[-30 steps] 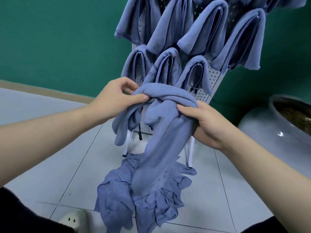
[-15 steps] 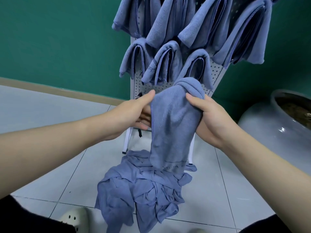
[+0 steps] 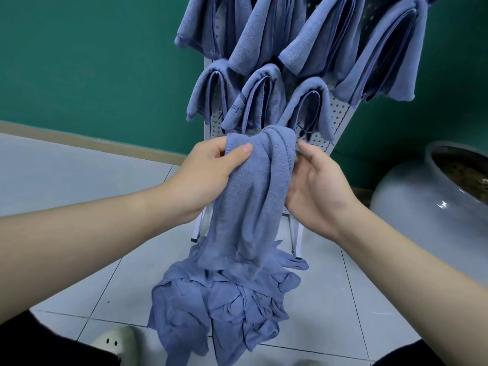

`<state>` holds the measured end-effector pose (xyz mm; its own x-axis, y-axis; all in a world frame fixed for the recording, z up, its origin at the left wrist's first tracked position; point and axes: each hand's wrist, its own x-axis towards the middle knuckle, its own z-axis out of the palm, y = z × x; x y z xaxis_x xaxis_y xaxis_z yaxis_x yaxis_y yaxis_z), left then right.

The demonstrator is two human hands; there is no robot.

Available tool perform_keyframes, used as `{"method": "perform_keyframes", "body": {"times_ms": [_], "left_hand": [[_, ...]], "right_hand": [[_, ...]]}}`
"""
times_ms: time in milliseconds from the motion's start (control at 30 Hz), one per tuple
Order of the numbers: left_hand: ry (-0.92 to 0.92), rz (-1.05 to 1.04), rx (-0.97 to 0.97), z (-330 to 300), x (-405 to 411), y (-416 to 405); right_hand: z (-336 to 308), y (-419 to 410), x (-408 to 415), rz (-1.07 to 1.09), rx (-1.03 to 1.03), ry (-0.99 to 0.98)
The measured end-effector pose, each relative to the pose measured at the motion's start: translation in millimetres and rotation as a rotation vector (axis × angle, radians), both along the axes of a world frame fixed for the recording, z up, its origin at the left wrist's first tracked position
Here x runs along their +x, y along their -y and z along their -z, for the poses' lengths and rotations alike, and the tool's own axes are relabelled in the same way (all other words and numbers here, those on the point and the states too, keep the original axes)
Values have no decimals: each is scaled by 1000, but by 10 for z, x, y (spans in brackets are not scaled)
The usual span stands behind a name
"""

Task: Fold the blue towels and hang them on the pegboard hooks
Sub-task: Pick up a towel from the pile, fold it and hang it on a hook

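Loosely folded blue towel (image 3: 253, 191), long and limp, pinched in left hand (image 3: 208, 178), right hand (image 3: 317, 188) half-open alongside.

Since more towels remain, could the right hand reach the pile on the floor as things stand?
Probably yes: the right hand looks open beside the held towel, and the pile lies uncovered on the floor below it.
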<state>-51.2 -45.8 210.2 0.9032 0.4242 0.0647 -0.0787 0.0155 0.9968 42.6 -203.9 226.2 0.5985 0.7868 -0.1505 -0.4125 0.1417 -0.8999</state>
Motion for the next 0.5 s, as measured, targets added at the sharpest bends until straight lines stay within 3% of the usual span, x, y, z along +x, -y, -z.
{"method": "perform_keyframes", "body": {"times_ms": [100, 400, 500], "left_hand": [[-5, -6, -1, -16, 15, -13], [-81, 134, -14, 33, -23, 45], [-101, 137, -19, 38, -16, 35]], "right_hand": [[24, -17, 19, -7, 4, -11], [149, 4, 7, 112, -206, 473], [147, 6, -17, 174, -300, 521]]}}
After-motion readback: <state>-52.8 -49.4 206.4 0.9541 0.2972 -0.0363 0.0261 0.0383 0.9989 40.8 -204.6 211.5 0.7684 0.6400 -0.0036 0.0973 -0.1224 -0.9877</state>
